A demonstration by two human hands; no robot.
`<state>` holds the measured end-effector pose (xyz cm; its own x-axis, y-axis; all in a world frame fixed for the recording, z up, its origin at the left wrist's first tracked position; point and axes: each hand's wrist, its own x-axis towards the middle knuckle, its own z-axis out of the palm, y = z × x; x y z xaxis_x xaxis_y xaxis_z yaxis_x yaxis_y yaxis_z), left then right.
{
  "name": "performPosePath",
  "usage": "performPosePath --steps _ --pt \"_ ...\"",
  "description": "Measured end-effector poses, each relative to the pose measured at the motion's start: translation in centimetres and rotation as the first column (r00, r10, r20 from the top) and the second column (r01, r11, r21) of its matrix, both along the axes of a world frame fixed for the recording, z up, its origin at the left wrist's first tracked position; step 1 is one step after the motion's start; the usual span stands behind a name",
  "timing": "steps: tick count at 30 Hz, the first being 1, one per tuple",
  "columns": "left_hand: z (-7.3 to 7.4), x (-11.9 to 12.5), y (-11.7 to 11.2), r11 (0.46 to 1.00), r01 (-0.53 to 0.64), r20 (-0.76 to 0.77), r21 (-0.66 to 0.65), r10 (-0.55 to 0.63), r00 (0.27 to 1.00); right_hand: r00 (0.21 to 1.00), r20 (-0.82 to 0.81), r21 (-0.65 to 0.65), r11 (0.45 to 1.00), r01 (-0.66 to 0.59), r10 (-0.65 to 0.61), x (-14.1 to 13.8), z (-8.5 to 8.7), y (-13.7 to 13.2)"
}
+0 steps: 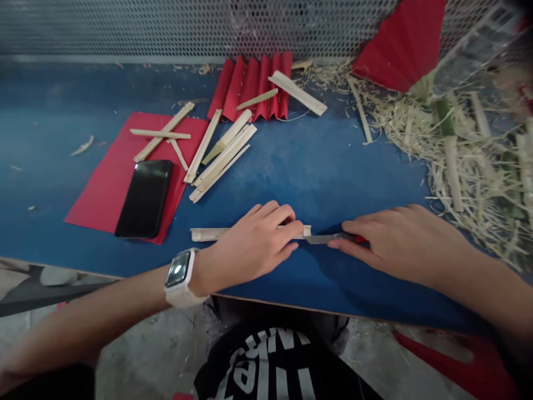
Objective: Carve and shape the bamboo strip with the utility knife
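A pale bamboo strip (207, 234) lies flat near the front edge of the blue table (325, 166). My left hand (254, 244), with a white smartwatch (180, 276) on the wrist, is closed over the strip's right part and presses it down. My right hand (400, 241) grips a red-handled knife (333, 238). The knife's blade tip touches the right end of the strip.
A black phone (145, 198) rests on a red paper sheet (97, 194) at the left. Several cut bamboo strips (220, 155) lie behind it. A pleated red paper (254, 83) sits at the back. Bamboo shavings (458, 161) pile up at the right. A metal mesh wall (166, 28) closes the back.
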<state>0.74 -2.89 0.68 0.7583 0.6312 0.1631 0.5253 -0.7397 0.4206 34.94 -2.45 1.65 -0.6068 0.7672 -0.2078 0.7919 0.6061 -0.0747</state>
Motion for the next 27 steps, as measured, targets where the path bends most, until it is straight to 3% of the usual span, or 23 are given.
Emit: performPosePath --steps 6,10,17,27 --pt "-1.1 0.1 3.2 0.987 0.129 0.190 -0.093 -0.109 0.976 1.000 0.016 -0.049 0.999 0.008 -0.007 -0.1 0.3 -0.4" --pt "-0.6 -0.3 2.6 0.988 0.095 0.201 -0.119 -0.070 0.977 1.000 0.009 -0.056 0.998 0.009 -0.008 0.1 0.4 -0.9" --pt "0.0 -0.1 2.1 0.988 0.052 0.224 -0.146 -0.018 0.974 0.998 -0.062 0.083 0.996 -0.024 0.029 0.0 1.7 -2.0" --pt "0.2 0.0 1.9 0.990 0.048 0.231 -0.133 -0.016 0.973 0.999 -0.033 -0.042 0.999 0.028 -0.029 0.0 1.5 -1.6"
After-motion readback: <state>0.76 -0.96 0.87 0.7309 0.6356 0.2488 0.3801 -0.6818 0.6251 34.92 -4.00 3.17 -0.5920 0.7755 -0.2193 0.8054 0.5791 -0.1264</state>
